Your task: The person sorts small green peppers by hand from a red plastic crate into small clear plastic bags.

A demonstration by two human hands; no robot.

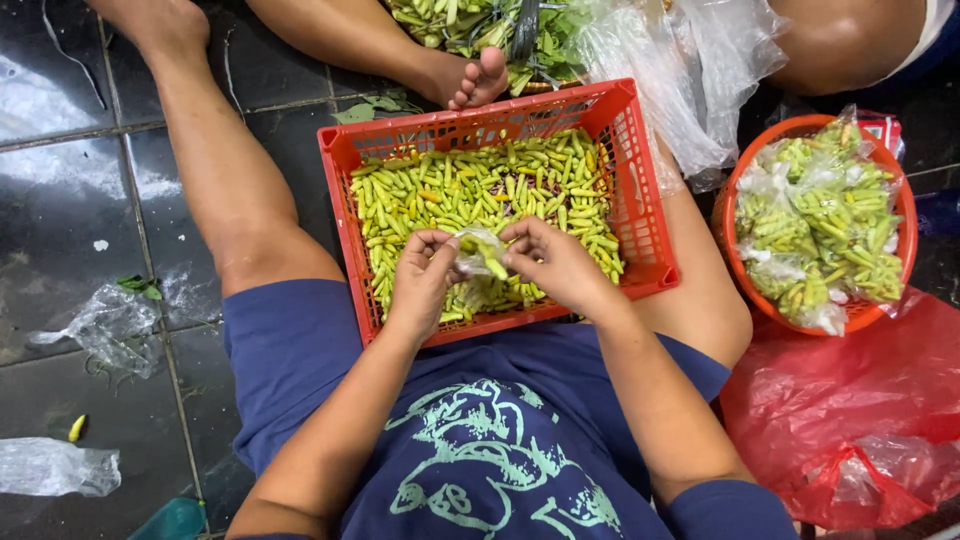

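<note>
A red plastic crate [635,190] rests on my lap, filled with several small yellow-green chillies [470,185]. Over its near side, my left hand [420,280] and my right hand [550,262] both pinch a small clear plastic bag [482,252] that has a few chillies inside. The two hands hold the bag's top from either side, fingers closed on the plastic.
A round orange basket [905,215] at right holds several filled clear bags of chillies. A red plastic bag [850,400] lies below it. Another person's foot [478,80] and leg sit beyond the crate, by clear plastic sheeting [660,60]. Loose clear bags [105,325] lie on the dark tiled floor.
</note>
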